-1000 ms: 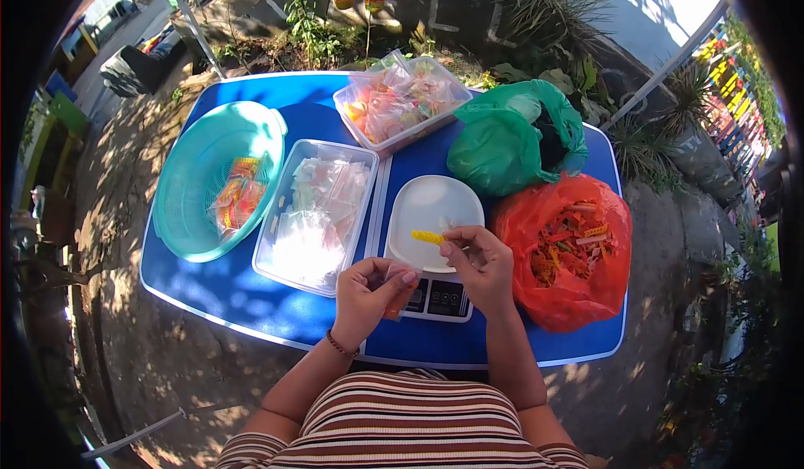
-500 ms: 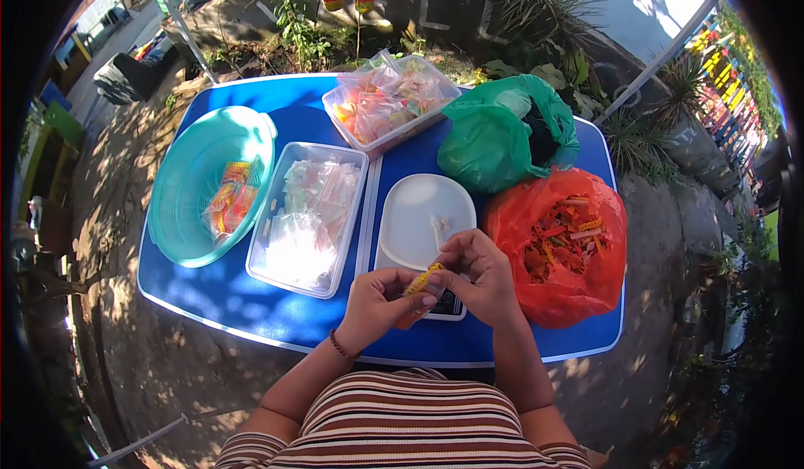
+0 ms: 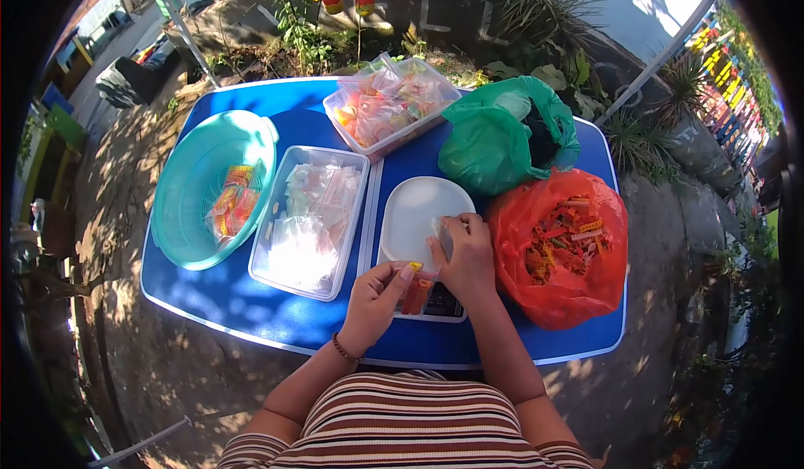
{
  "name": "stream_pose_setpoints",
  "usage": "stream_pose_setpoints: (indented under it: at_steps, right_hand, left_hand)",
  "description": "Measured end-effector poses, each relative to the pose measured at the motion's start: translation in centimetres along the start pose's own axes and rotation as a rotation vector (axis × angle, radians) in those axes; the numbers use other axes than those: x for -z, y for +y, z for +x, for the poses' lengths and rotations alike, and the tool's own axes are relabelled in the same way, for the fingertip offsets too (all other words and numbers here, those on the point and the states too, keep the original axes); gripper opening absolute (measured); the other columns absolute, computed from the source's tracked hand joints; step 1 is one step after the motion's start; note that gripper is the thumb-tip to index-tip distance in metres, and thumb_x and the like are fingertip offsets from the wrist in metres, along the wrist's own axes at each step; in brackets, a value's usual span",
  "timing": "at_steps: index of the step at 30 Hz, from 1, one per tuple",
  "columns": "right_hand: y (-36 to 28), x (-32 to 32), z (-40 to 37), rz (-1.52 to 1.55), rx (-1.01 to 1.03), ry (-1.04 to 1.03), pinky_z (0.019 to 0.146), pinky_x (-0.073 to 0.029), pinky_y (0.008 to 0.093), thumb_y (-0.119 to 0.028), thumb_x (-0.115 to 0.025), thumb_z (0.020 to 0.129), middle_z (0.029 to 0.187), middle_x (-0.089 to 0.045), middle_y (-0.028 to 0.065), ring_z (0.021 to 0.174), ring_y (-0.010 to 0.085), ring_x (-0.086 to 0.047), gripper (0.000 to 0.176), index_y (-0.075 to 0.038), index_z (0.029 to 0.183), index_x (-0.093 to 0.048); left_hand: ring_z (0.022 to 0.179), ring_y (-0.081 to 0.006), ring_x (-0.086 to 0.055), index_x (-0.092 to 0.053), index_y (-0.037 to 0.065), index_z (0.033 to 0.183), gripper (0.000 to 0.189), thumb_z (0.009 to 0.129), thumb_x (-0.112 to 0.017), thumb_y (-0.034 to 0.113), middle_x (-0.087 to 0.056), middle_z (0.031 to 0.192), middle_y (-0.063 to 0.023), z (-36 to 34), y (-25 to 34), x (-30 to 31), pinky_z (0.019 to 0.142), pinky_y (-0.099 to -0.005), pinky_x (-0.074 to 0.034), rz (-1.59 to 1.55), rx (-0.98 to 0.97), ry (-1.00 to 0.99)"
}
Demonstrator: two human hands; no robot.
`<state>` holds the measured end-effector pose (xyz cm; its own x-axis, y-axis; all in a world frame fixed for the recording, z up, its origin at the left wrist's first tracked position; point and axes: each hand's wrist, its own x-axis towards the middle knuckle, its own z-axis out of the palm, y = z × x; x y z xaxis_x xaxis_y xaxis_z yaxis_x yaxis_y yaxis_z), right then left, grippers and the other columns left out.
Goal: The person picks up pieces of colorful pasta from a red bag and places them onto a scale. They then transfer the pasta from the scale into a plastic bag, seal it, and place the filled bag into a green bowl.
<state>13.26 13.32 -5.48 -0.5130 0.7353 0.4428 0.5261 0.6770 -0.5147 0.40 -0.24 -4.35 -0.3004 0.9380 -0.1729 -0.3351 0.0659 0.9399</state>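
My left hand (image 3: 374,301) pinches a small clear plastic bag (image 3: 416,293) by its top edge, in front of the scale. Red pieces lie inside the bag, and a yellow piece (image 3: 415,265) shows at its mouth. My right hand (image 3: 469,255) is over the white plate of the kitchen scale (image 3: 419,197), thumb and fingers curled around something small and whitish (image 3: 437,227) there. Whether it is firmly gripped is hard to see. The bag and my hands partly cover the scale's dark display (image 3: 441,300).
Left of the scale stand a clear tub (image 3: 254,270) of small plastic bags and a turquoise basket (image 3: 170,197) with filled packets. Behind is another tub (image 3: 364,146) of packets. A green bag (image 3: 477,138) and a red bag (image 3: 578,306) with red and yellow pieces stand right.
My right hand has left the yellow piece and moved up onto the scale plate. My left hand still holds the small bag, now more plainly visible and hanging upright.
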Motion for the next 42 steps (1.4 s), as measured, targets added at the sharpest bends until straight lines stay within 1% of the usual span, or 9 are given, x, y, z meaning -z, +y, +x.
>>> stream_pose_setpoints:
  at_steps: [8,11,14,17,20,32,35,38,42]
  right_hand:
    - [0.3,-0.3,-0.1,-0.032,0.009,-0.077,0.079,-0.053,0.0446,-0.004,-0.068,0.081,0.094,-0.066,0.0181,0.086,0.0377,-0.063,0.023,0.001,0.103,-0.069]
    - [-0.2,1.1,0.4,0.151,-0.073,-0.073,0.077,-0.055,0.0405,0.0,-0.066,0.082,0.092,-0.066,0.0171,0.085,0.0336,-0.066,0.025,0.002,0.107,-0.068]
    - [-1.1,3.0,0.9,0.415,-0.166,-0.126,0.076,-0.056,0.0327,0.005,-0.062,0.088,0.097,-0.067,0.0133,0.088,0.0226,-0.069,0.028,0.003,0.116,-0.068]
    - [-1.8,3.2,0.7,1.002,-0.25,-0.005,0.079,-0.056,0.0268,0.008,-0.059,0.094,0.102,-0.066,0.0093,0.09,0.0132,-0.067,0.03,0.003,0.122,-0.067]
    - [-1.8,3.2,0.7,1.064,-0.16,-0.019,0.084,-0.057,0.0268,0.008,-0.058,0.098,0.108,-0.065,0.0085,0.093,0.0127,-0.068,0.028,0.003,0.123,-0.068]
    - [-2.4,4.2,0.4,1.021,-0.177,-0.302,0.09,-0.056,0.0301,0.006,-0.059,0.1,0.108,-0.069,0.0103,0.101,0.0177,-0.07,0.015,0.004,0.112,-0.066]
    - [-2.7,3.8,0.7,1.122,-0.12,-0.336,0.091,-0.056,0.0312,0.006,-0.054,0.102,0.107,-0.07,0.0103,0.103,0.0177,-0.07,0.012,0.003,0.109,-0.063]
    - [-2.2,3.6,0.8,1.247,-0.199,-0.361,0.09,-0.056,0.0312,0.005,-0.052,0.103,0.106,-0.07,0.011,0.103,0.0173,-0.07,0.011,0.002,0.108,-0.061]
    - [-2.2,4.2,1.0,1.09,-0.22,-0.427,0.091,-0.056,0.0306,0.004,-0.053,0.103,0.107,-0.071,0.0119,0.102,0.0173,-0.07,0.012,0.002,0.111,-0.062]
  left_hand:
    - [0.086,-0.0088,-0.07,-0.069,-0.006,0.118,0.028,0.099,-0.072,0.015,-0.077,0.101,-0.0106,0.3,-0.9,0.9,0.078,-0.0221,-0.056,-0.038,-0.036,0.007]
    - [0.087,-0.0104,-0.072,-0.069,-0.007,0.118,0.03,0.097,-0.074,0.013,-0.077,0.103,-0.0123,0.6,-0.9,0.9,0.079,-0.0226,-0.057,-0.062,-0.054,0.004]
    - [0.089,-0.0122,-0.073,-0.069,-0.008,0.118,0.031,0.096,-0.075,0.012,-0.077,0.104,-0.0134,0.8,-0.4,0.4,0.08,-0.0231,-0.058,-0.073,-0.081,0.01]
    - [0.09,-0.0127,-0.074,-0.069,-0.008,0.118,0.031,0.095,-0.076,0.011,-0.077,0.104,-0.0137,1.0,-0.4,0.5,0.08,-0.0237,-0.059,-0.049,-0.101,-0.01]
    - [0.089,-0.0115,-0.073,-0.07,-0.007,0.118,0.031,0.094,-0.077,0.011,-0.078,0.103,-0.0131,1.2,-0.2,0.3,0.079,-0.0236,-0.058,-0.024,-0.109,-0.048]
    - [0.082,-0.0069,-0.069,-0.073,-0.004,0.111,0.023,0.093,-0.077,0.009,-0.077,0.095,-0.0081,2.1,-0.3,-0.3,0.073,-0.0225,-0.056,0.076,-0.104,-0.076]
    - [0.085,-0.0076,-0.07,-0.074,-0.002,0.107,0.016,0.094,-0.075,0.009,-0.076,0.095,-0.0061,1.9,-0.6,-0.5,0.077,-0.0241,-0.057,0.152,-0.109,-0.111]
    - [0.085,-0.0066,-0.069,-0.074,-0.001,0.103,0.012,0.096,-0.073,0.008,-0.076,0.093,-0.0049,1.9,-0.7,-0.5,0.076,-0.0234,-0.056,0.165,-0.082,-0.139]
    - [0.084,-0.0065,-0.068,-0.075,-0.002,0.103,0.013,0.098,-0.069,0.009,-0.076,0.091,-0.0048,1.9,-1.1,-0.8,0.075,-0.0233,-0.055,0.159,-0.097,-0.133]
